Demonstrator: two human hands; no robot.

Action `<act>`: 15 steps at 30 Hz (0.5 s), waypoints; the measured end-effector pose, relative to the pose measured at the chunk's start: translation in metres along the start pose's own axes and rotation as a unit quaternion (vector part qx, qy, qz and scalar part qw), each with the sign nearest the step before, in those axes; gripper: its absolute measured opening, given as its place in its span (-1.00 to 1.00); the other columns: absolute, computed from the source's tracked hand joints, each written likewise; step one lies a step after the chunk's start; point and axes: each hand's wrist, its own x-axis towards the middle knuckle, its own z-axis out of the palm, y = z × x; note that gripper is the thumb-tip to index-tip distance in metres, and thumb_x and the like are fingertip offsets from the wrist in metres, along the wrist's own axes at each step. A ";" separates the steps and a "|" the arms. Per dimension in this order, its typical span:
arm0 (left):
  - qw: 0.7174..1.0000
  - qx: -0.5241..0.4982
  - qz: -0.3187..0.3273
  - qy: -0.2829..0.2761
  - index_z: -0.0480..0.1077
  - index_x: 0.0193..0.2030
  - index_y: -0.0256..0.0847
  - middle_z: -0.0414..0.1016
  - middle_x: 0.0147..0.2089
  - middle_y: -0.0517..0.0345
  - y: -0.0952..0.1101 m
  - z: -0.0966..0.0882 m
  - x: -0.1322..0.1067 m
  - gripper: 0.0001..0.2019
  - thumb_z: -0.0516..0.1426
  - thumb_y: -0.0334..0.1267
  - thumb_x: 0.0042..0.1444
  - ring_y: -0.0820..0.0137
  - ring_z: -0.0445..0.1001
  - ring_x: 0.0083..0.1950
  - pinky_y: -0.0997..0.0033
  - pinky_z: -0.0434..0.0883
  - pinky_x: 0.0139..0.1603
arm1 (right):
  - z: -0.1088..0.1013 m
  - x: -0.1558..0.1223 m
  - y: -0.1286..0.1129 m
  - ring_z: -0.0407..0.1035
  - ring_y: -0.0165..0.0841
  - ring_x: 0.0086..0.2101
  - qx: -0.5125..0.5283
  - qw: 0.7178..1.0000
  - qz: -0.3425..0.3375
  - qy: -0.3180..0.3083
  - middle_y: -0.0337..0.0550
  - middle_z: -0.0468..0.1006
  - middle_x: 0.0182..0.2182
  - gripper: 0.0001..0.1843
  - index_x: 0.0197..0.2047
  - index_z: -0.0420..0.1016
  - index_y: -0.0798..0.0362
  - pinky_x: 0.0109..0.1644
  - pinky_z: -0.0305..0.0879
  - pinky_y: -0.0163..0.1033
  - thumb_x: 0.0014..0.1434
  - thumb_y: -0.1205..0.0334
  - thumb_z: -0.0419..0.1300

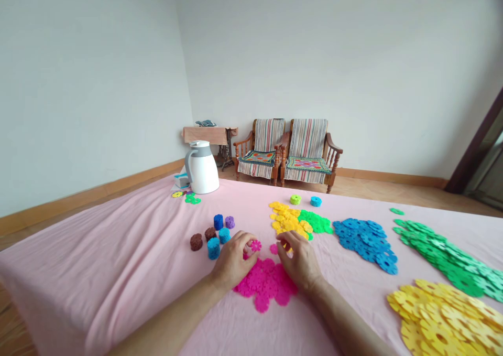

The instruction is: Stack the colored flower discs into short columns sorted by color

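Observation:
My left hand [234,259] is curled around a small stack of pink snowflake discs [255,246], whose round slotted top shows between thumb and fingers. My right hand [299,257] hovers to the right, its thumb and fingers bent but apart. A single pink disc [273,248] sits at its thumb tip; whether they touch I cannot tell. Below and between both wrists spreads a flat pile of loose pink snowflake discs [265,285]. Just left of my left hand stand stacked discs in light blue [213,248], brown [196,242], dark blue [218,221] and purple [230,222].
Loose piles of orange-yellow [288,219], bright green [316,222], blue [365,243], green [451,256] and yellow discs [448,319] lie ahead and right. Lime [295,200] and blue stacks [315,201] stand farther back. A white jug [205,170] stands far left on the pink cloth [157,251].

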 end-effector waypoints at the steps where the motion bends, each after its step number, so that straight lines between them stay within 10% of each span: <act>1: 1.000 -0.007 0.002 -0.002 0.38 -0.23 -0.20 0.38 -0.31 0.17 0.000 0.000 0.000 -0.82 0.12 -0.44 -0.02 0.42 0.37 -0.35 0.41 0.37 -0.27 | 0.001 -0.001 -0.002 0.33 -0.36 -0.36 -0.004 1.000 -0.017 -0.013 -0.14 0.45 -0.39 -0.83 -0.26 0.42 0.06 -0.22 0.22 -0.26 0.13 0.32 0.02; 15: 0.981 -0.179 -0.056 -0.042 0.45 -0.18 -0.24 0.49 -0.25 0.12 0.006 0.006 0.000 -0.78 0.14 -0.39 -0.01 0.44 0.41 -0.31 0.53 0.34 -0.34 | 0.002 -0.005 -0.021 0.34 -0.34 -0.29 -0.001 0.994 -0.065 -0.088 -0.17 0.48 -0.31 -0.73 -0.08 0.37 0.01 -0.18 0.20 -0.22 0.13 0.38 0.09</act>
